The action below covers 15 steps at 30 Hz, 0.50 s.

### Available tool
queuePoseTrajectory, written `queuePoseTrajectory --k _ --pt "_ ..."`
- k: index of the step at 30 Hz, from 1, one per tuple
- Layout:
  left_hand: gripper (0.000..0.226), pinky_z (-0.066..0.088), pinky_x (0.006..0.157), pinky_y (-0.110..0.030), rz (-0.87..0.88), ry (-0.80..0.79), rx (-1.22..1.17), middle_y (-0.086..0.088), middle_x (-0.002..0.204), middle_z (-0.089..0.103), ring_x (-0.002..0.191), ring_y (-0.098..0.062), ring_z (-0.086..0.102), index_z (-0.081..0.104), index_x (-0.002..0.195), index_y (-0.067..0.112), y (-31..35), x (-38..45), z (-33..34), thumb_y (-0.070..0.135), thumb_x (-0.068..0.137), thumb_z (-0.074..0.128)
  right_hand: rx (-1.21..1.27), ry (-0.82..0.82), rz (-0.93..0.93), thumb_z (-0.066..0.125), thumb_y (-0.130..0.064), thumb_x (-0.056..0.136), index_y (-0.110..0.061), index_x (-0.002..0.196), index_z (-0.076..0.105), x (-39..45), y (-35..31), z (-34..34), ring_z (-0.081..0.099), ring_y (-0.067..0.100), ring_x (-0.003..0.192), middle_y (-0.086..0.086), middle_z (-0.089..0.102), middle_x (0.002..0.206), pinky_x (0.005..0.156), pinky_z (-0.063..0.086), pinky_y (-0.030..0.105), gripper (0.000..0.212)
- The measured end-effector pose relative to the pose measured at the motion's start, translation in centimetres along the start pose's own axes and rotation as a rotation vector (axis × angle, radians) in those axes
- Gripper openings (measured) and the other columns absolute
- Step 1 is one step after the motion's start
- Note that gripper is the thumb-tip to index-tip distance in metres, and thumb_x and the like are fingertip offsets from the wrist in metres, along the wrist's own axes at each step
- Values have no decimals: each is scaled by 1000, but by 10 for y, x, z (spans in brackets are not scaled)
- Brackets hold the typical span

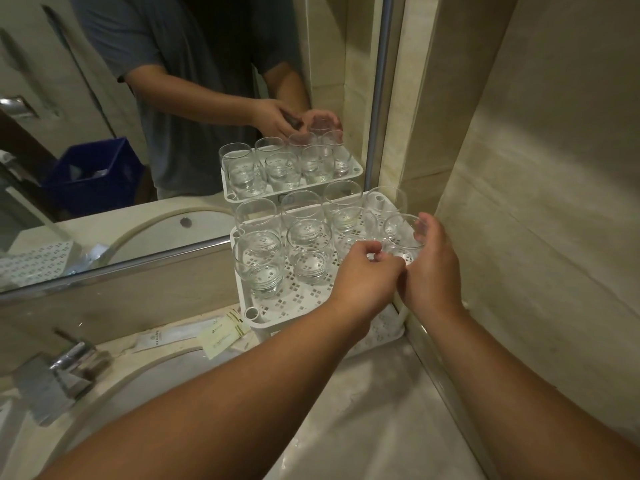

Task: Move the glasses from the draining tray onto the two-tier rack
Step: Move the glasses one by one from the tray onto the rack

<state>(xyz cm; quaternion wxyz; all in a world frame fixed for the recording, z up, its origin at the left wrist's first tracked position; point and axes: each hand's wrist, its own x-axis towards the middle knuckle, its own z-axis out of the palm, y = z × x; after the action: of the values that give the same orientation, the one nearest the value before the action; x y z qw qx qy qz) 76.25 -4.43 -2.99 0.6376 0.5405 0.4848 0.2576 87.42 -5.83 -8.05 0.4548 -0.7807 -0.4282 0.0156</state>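
Note:
A white two-tier rack [250,311] with a perforated top shelf stands in the corner against the mirror. Several clear glasses stand upright on its top shelf, such as one at the front left [259,261]. My right hand [429,268] grips a clear glass [403,233] over the shelf's right side. My left hand [363,275] has its fingers curled next to that glass, beside another glass [349,245]; whether it holds one is hidden. The lower tier [384,327] shows little behind my arms.
A mirror [173,116] behind the rack doubles the glasses and shows a person. A sink basin [145,375] with a chrome tap [65,368] lies to the left. Paper sachets [221,336] lie by the rack's foot. A tiled wall [536,202] closes the right side.

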Motion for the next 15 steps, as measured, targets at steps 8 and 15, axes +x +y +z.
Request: queuePoseTrajectory --k 8,15 --pt "57 56 95 -44 24 -19 -4 2 110 68 95 -14 68 49 144 16 3 -8 -5 21 88 60 -34 -85 -25 76 -2 68 -9 148 31 1 1 -4 46 27 131 14 46 144 97 33 25 92" --pt "48 53 99 -47 50 17 8 0 130 59 114 -21 64 59 133 21 3 -25 -18 24 85 62 -77 -109 -34 83 -16 71 -12 152 26 -6 -12 -14 36 27 137 13 32 152 101 28 24 99"
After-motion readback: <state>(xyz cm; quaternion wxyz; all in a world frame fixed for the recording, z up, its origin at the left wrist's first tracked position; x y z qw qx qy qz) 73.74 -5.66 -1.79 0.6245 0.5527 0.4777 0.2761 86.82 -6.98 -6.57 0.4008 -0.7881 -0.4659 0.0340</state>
